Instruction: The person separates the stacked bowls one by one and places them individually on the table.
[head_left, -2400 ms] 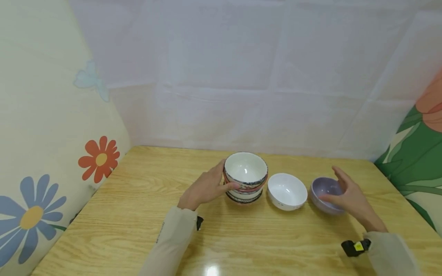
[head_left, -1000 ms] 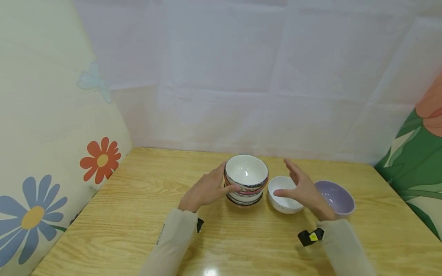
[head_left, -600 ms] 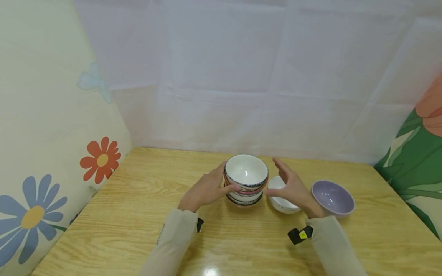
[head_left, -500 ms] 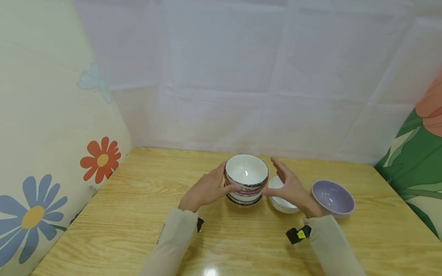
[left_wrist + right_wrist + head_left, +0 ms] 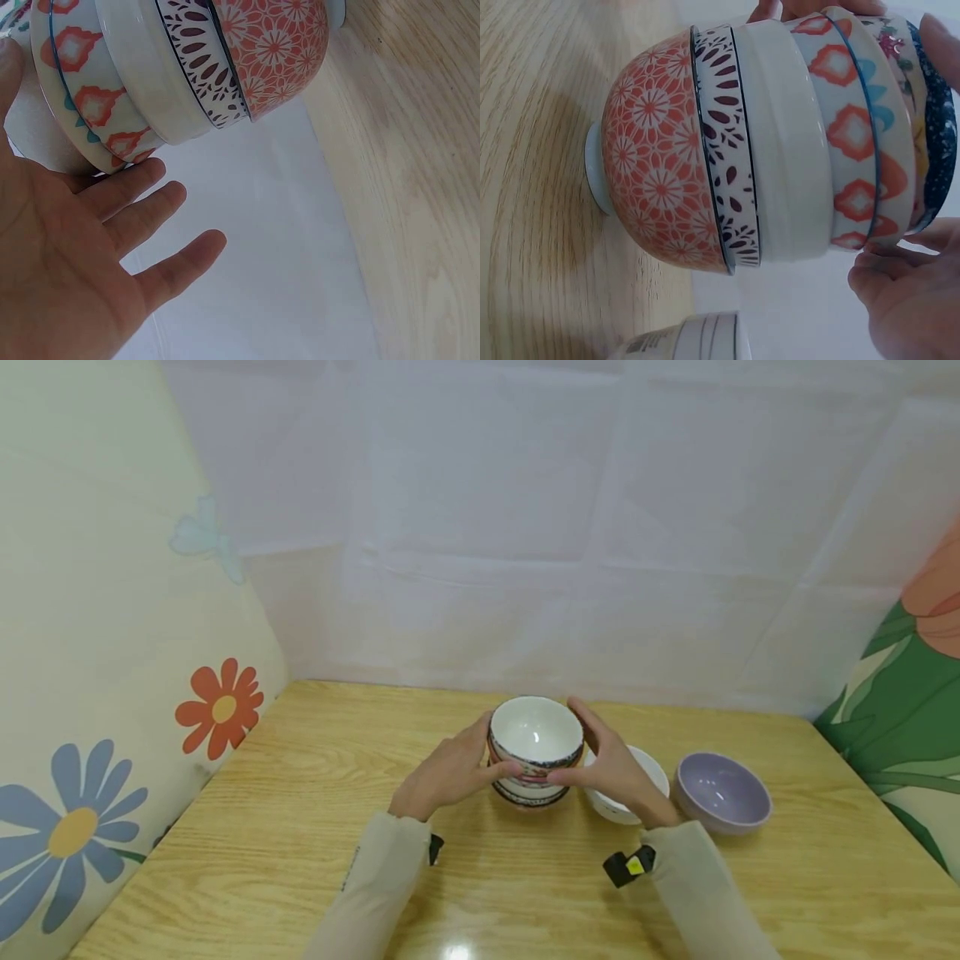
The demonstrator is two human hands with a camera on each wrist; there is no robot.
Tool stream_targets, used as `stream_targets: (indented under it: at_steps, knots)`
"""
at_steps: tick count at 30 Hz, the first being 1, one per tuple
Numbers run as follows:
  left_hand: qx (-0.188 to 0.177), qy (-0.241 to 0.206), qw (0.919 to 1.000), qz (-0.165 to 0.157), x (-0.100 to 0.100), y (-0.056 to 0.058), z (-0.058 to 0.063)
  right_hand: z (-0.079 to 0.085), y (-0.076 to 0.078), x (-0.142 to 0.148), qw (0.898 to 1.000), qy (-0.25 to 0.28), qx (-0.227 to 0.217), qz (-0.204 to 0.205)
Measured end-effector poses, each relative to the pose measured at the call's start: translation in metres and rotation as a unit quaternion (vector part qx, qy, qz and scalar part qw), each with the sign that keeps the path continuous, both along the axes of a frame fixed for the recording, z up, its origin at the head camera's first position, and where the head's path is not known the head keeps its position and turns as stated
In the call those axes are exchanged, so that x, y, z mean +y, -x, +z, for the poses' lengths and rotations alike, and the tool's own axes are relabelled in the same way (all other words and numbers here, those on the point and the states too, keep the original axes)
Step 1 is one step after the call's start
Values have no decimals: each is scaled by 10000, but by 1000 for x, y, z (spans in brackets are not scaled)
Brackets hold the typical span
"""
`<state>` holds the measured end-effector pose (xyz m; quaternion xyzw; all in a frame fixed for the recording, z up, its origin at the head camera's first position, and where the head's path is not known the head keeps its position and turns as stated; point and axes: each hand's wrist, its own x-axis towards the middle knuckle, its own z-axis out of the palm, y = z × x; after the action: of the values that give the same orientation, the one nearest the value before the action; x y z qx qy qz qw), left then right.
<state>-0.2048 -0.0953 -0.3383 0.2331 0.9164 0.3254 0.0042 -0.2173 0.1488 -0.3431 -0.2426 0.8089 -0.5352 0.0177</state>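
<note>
A stack of nested bowls stands upright on the table, its top bowl [image 5: 534, 731] white inside with a dark patterned rim. The lowest bowl [image 5: 652, 157] is coral red with white flowers. From the left, my left hand [image 5: 446, 772] grips the upper bowls, thumb in front and fingers round the far side. Opposite it, my right hand [image 5: 618, 772] holds the same upper part, its thumb close to the left thumb. In the left wrist view, several fingers of the left hand [image 5: 82, 247] are spread beneath the bowl edges. Behind the right hand sits a partly hidden white bowl [image 5: 651, 767].
A purple bowl [image 5: 723, 793] stands right of the white one. The wooden table [image 5: 300, 860] meets a pale cloth backdrop [image 5: 480, 568] at its far edge. Flowered cloth [image 5: 135, 693] hangs along the left side, with more at the right.
My right hand has let go of the purple bowl, passed left over the white bowl and taken hold of the stack's right side. My left hand keeps its place on the stack.
</note>
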Motion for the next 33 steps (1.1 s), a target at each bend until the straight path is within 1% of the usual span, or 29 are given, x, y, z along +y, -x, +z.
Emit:
stream_targets:
  at_steps: [5, 12, 21, 26, 33]
  knots:
    - [-40, -11, 10000, 1, 0, -1, 1, 0, 0, -5, 9999, -105, -83, -94]
    - [-85, 11, 10000, 26, 0, 0, 0, -1, -1, -11, 9987, -286, -97, -407]
    - [-19, 32, 10000, -5, 0, 0, -1, -5, 1, -19, 9974, -302, 174, -629]
    - [-14, -7, 10000, -18, 0, 0, 0, -7, 1, -24, 9948, -381, 467, -820]
    - [-3, 1, 10000, -44, 0, 0, -1, -10, 0, -25, 9926, -237, 610, -1021]
